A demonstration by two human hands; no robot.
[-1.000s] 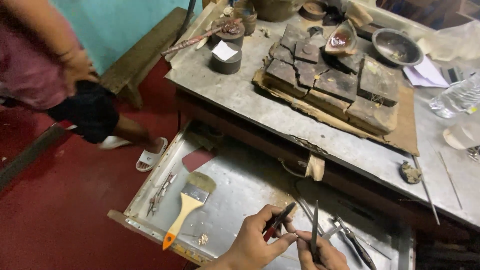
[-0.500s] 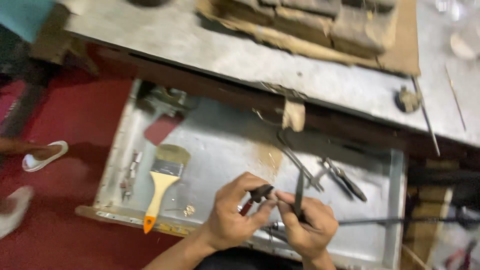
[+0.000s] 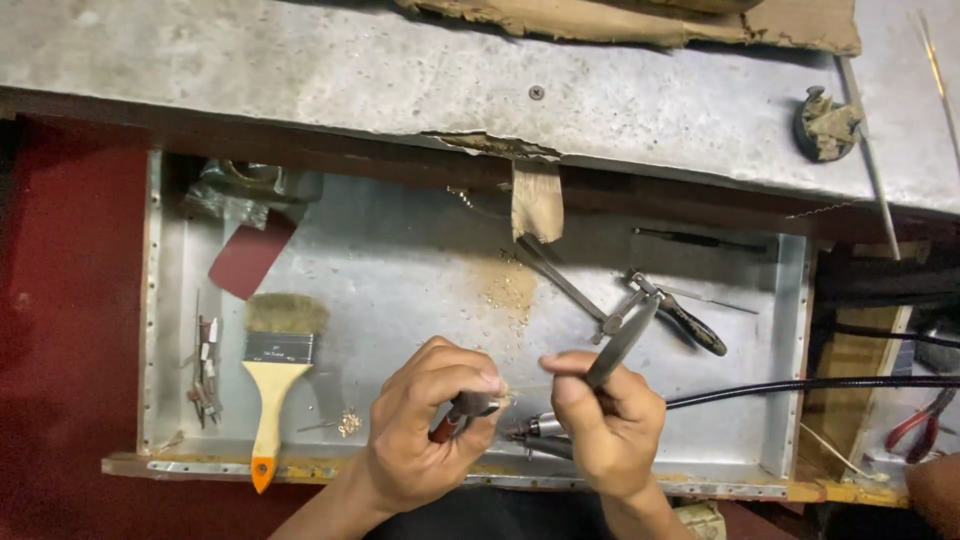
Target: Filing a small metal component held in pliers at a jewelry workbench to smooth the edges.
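Both hands work low over the front edge of an open metal drawer tray under the bench top. Left hand is curled tight, thumb and fingers pinched narrow on small pliers with reddish-dark handles; the pliers tip points right toward a tiny pale piece between the two hands, too small to tell what it is. Right hand is closed around the grip of a thin metal saw frame that slants up and right from the fist. Just below the right hand's fingers, near the tray's front edge, lies a rotary handpiece, its black flexible cable running off past the tray's right edge; can't tell if the hand touches it. Paintbrush with pale bristles, yellow handle and orange tip lies near the front-left corner, handle toward the front edge. Left of it, along the left edge, a row of small metal bits. Dark red sheet scrap and crumpled plastic sit in the back-left corner. Wooden bench pin hangs from the bench top over the tray's back edge, with sawdust-like filings on the tray below it. Dark-handled pliers lie toward the right side, well apart from the hands. Red-handled pliers sit outside the tray at far right.
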